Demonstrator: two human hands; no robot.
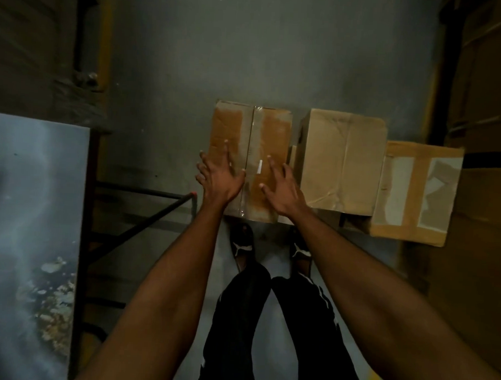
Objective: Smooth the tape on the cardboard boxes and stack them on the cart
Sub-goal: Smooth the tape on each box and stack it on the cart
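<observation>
Both my forearms reach down over my legs in black trousers and black slides [242, 245], toward the taped box [249, 161] on the grey floor [177, 71]. My left hand [219, 178] lies over the box's left edge, fingers spread and straight. My right hand [282, 188] lies flat on its top, fingers spread, just right of the clear tape [253, 138] running down the middle. A small white mark on the tape is too small to read. Right of that box stands a paler second box [342, 159], close beside it, and further right a third box [415, 194] with torn label patches. Left of the taped box are a dark metal frame [145, 211] and a grey slab [32, 223]. Tall cartons [488, 114] rise on the far right.
</observation>
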